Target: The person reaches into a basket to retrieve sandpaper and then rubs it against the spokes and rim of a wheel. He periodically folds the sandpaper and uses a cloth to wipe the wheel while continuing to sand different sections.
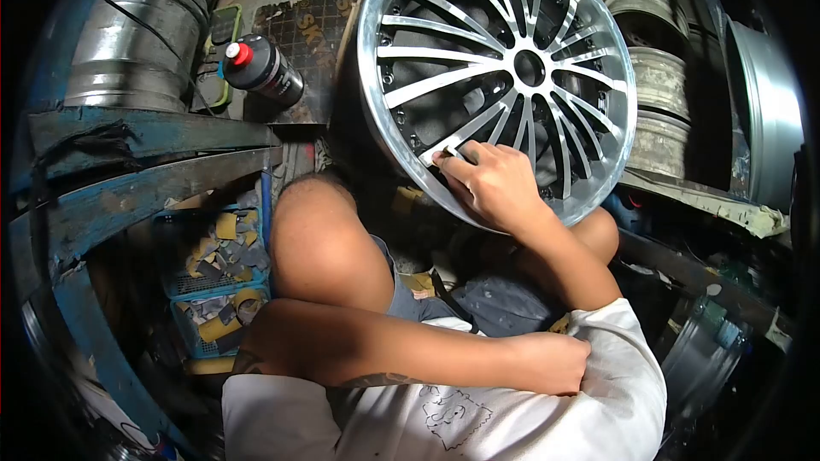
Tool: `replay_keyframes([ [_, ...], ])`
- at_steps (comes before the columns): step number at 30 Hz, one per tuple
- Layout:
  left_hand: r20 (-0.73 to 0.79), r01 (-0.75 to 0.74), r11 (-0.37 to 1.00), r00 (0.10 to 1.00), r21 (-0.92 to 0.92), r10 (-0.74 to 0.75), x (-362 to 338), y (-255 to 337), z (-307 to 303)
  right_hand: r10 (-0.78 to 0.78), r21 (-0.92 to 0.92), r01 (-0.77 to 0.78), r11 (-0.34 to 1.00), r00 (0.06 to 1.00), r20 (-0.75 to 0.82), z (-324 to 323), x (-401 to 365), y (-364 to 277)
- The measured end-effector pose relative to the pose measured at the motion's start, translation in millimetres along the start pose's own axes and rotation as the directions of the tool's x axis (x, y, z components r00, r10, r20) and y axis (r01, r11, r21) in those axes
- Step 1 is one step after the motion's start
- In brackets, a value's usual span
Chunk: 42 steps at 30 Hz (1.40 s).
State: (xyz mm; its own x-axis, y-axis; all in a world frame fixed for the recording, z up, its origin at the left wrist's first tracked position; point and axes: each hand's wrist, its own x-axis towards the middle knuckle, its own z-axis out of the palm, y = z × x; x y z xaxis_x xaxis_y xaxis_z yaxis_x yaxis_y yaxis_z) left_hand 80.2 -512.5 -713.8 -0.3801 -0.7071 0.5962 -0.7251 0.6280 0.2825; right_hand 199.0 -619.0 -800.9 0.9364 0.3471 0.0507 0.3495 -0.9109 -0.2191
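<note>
**Desk:** So, where does the wheel (pixel 374 77) lie from the hand on it?

**Photographer:** Seen from the head camera, the multi-spoke wheel is tilted on the far side of the person's knees, its hub (pixel 530 67) far and slightly right of the right hand (pixel 500 181). That hand is the nearer one, its fingertips bunched at the outer end of a spoke (pixel 475 129) by the near-left lip. The spoke's long axis runs from there, far and right, to the hub.

**Desk:** And the grip?

**Photographer:** Fingers are drawn together; whether they pinch anything small cannot be told. The right forearm reaches far and left, fingers aimed left.

**Desk:** The other arm?

**Photographer:** It crosses the torso, left to right, the left hand (pixel 551 364) curled against the white shirt (pixel 628 358). Whether it grips cloth is unclear. A dark, red-capped bottle (pixel 278 77) stands left of the wheel.
</note>
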Motion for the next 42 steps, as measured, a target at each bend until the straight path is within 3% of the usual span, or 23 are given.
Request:
replay_keyframes([
  [7,-0.035,0.000,0.999,0.999,0.054,0.002,-2.8,5.9,-1.7,-0.028,0.035,0.026,0.999,0.998,0.058,-6.1,8.2,2.9],
  [11,-0.030,0.026,0.995,0.999,0.100,-0.023,-8.0,5.6,-5.8,-0.033,0.025,0.034,0.999,0.999,-0.015,-2.3,5.7,2.6],
  [15,-0.026,0.036,0.999,0.999,0.014,-0.035,-4.4,9.1,-7.5,0.002,0.066,0.003,0.998,0.998,-0.067,4.2,3.4,4.1],
  [22,-0.047,0.055,0.998,0.997,0.037,-0.053,1.6,11.4,0.1,0.047,-0.009,-0.047,0.999,0.998,0.045,-0.1,0.1,1.1],
  [24,-0.018,0.066,0.997,0.998,0.039,-0.065,-5.8,6.1,-25.4,0.047,-0.004,-0.047,0.999,0.996,0.072,-5.2,6.2,-1.6],
  [28,0.038,-0.026,0.999,0.999,-0.020,0.027,5.5,7.1,-4.8,0.108,-0.019,-0.107,0.994,0.983,0.149,-5.2,-1.1,-3.6],
  [31,0.047,0.017,0.998,0.999,-0.062,-0.014,5.1,14.6,-6.9,0.037,0.058,-0.037,0.998,0.999,0.002,4.6,3.4,2.8],
  [35,0.003,0.052,0.998,0.999,-0.042,-0.052,0.1,16.9,-8.5,0.066,0.026,-0.068,0.997,0.996,0.052,-18.2,-1.3,-3.8],
  [36,-0.006,0.051,0.998,0.999,-0.037,-0.051,0.2,15.9,-9.9,0.078,0.032,-0.077,0.997,0.996,-0.042,-20.2,4.8,-8.4],
  [41,0.004,0.032,0.999,0.999,-0.014,-0.032,-1.0,14.2,-30.0,0.062,-0.017,-0.061,0.998,0.995,0.074,-14.7,0.6,0.4],
  [42,0.000,0.036,0.999,0.999,-0.017,-0.036,1.5,14.6,-27.7,0.068,0.027,-0.069,0.997,0.997,0.028,-18.8,7.1,-1.1],
])
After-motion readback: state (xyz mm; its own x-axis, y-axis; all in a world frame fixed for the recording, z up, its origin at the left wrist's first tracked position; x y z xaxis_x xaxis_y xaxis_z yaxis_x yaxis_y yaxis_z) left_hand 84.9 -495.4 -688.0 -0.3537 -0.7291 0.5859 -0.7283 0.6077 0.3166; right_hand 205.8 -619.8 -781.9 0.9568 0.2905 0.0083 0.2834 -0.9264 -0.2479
